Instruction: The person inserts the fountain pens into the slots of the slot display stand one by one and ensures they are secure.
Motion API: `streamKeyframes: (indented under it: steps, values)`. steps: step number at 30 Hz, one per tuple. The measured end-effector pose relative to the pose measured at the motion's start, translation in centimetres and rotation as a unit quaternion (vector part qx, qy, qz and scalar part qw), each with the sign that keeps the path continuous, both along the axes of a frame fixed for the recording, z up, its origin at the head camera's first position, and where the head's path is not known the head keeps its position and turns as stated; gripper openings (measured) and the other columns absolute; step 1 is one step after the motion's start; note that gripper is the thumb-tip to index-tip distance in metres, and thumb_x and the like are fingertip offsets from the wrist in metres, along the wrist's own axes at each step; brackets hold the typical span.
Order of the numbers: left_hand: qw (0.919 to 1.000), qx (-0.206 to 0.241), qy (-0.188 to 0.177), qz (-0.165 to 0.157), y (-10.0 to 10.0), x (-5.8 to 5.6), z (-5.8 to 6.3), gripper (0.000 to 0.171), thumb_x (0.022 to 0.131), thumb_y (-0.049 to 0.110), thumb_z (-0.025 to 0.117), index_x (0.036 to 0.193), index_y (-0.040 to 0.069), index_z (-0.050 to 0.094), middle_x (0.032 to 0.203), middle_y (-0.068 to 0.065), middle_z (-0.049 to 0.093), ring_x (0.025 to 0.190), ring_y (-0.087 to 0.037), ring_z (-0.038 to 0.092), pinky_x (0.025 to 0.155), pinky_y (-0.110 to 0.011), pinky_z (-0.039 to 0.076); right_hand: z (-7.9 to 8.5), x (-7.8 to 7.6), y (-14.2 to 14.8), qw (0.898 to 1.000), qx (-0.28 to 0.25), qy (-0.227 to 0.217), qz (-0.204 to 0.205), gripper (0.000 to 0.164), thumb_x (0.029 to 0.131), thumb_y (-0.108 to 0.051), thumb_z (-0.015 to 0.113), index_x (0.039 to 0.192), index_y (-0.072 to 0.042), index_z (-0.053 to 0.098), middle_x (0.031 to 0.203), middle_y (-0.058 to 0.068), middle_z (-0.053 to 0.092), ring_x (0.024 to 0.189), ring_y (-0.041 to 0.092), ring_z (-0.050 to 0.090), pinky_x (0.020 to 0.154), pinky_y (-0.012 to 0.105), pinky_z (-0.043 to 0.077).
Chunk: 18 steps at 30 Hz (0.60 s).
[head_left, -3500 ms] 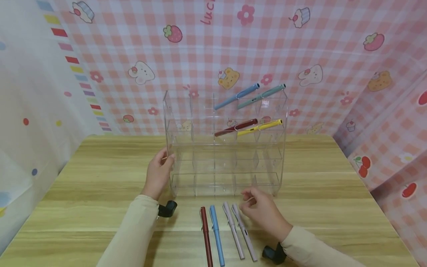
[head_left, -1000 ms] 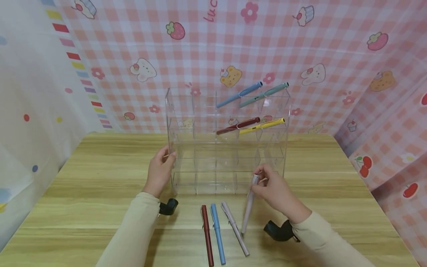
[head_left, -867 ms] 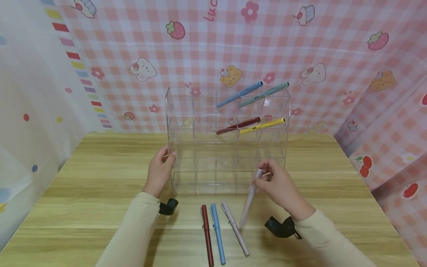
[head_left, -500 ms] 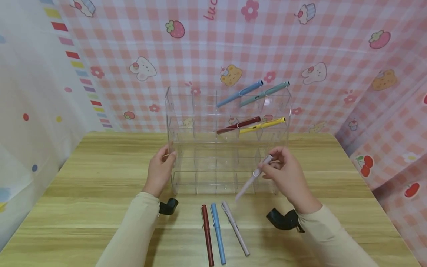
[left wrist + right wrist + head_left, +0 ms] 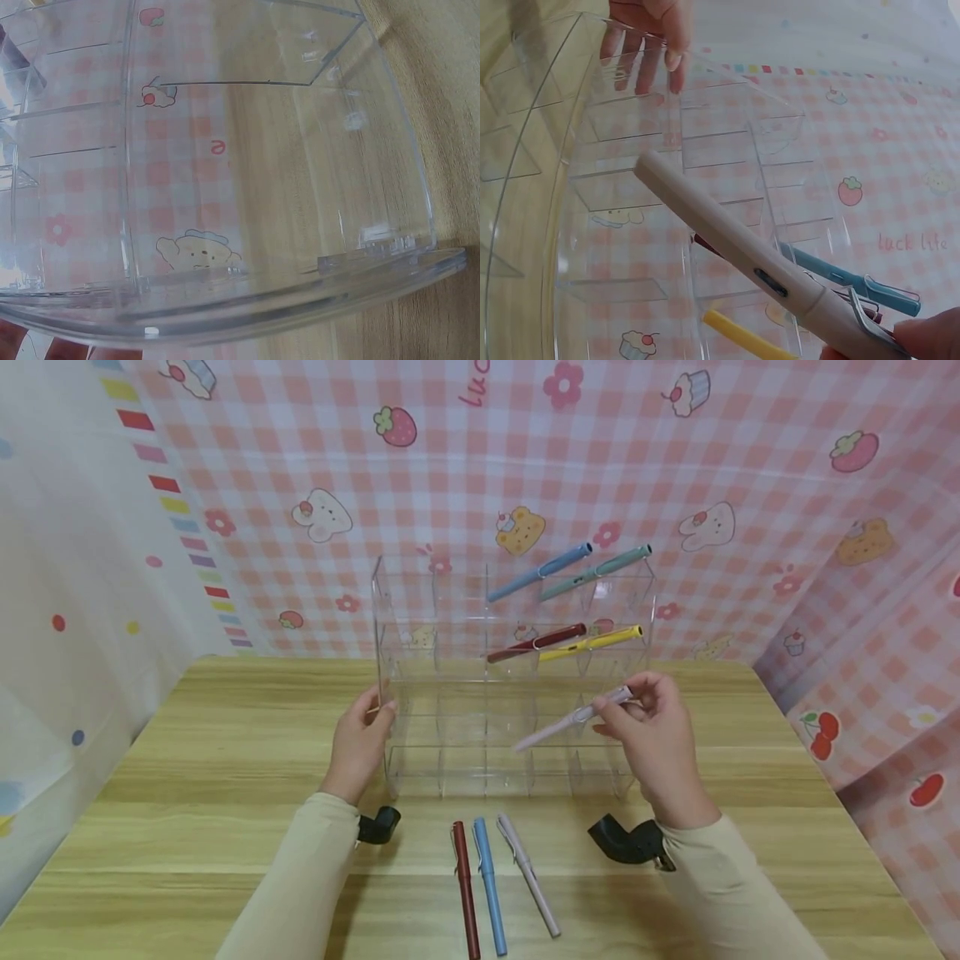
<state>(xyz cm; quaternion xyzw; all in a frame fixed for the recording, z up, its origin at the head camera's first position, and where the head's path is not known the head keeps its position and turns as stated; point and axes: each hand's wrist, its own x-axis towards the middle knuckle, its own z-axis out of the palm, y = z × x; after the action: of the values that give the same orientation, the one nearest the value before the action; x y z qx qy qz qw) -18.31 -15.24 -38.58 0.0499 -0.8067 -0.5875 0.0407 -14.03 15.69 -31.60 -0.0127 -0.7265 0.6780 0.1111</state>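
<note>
R hand [image 5: 663, 747] has the held lilac pen [image 5: 553, 731] pinched btwn thumb & fingers at its clip end, nr the R side of the clear rack [image 5: 380, 627]. Key relation: pen runs out leftward from the fingertips, long axis slanting, free end lower & to the L, clip end higher & to the R. That's roughly parallel (in the head view, anyway) to the pens lying in the upper tiers: blue pen [image 5: 540, 573] & green pen [image 5: 596, 572] up top, dark red pen [image 5: 536, 643] & yellow pen [image 5: 591, 643] one tier down. Free end shows against the lower tiers, below those two; whether it touches a shelf or divider, can't tell. R hand is obv. the nearer one to it; L hand [image 5: 357, 739] is well apart, at the rack's opposite side, thumb & fingers gripping the L side panel

On the table [image 5: 247, 868] in front of the rack, btwn the forearms: red pen [image 5: 465, 889], light blue pen [image 5: 490, 885], loose lilac pen [image 5: 528, 877], side by side, clip ends toward the rack, nothing gripping them. Loose lilac one is tilted a bit more than the other two & lies closest to R hand's side
</note>
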Motion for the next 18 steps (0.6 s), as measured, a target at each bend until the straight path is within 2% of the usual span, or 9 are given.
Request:
streamKeyframes:
  steps: [8, 18]
  values:
    - [1.0, 0.004, -0.002, 0.0, 0.0, 0.0, 0.0, 0.045, 0.101, 0.019, 0.046, 0.144, 0.008, 0.044, 0.133, -0.017, 0.053, 0.121, -0.031, 0.051, 0.095, -0.046, 0.046, 0.0, -0.5, -0.8, 0.996, -0.076, 0.024, -0.035, 0.027, 0.089, 0.006, 0.06, 0.101, -0.01, 0.042, 0.087, 0.001, 0.055, 0.078, 0.008, 0.063, 0.07, 0.025, 0.057]
    - [1.0, 0.002, 0.001, -0.001, -0.1, -0.1, -0.1, 0.044, 0.101, 0.02, 0.046, 0.144, 0.008, 0.044, 0.135, -0.017, 0.052, 0.119, -0.031, 0.052, 0.093, -0.045, 0.047, -1.1, -1.5, -1.7, 0.991, -0.1, 0.045, -0.072, 0.028, 0.089, 0.006, 0.061, 0.1, -0.01, 0.041, 0.091, 0.003, 0.051, 0.081, 0.009, 0.061, 0.072, 0.023, 0.056]
